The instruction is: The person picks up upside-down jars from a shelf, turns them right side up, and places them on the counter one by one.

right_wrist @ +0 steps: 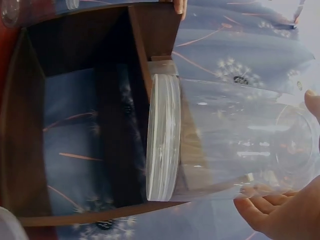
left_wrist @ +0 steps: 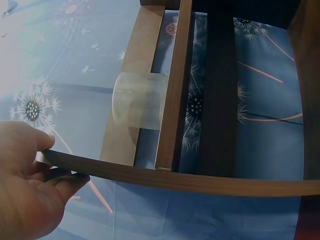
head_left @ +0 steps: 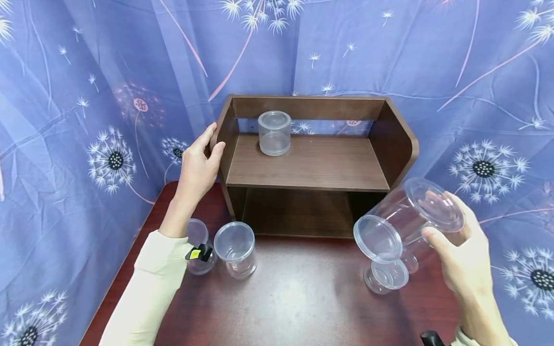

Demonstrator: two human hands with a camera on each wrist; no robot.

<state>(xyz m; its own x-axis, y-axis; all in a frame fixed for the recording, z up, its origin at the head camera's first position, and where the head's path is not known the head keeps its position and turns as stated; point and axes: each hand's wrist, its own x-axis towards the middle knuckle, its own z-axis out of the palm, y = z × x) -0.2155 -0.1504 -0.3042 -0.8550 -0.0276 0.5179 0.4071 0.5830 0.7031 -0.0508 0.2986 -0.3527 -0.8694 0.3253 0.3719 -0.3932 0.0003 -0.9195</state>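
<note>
Right hand fingers curl around a tilted clear jar; left hand fingers clasp the shelf's side panel.

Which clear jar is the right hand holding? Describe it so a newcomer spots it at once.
Start at the brown wooden shelf on the dark red table. Off its lower right corner, the right hand holds a large clear jar in the air. Unlike the smaller jars standing around, it is tilted on its side, lid toward the shelf.
</note>
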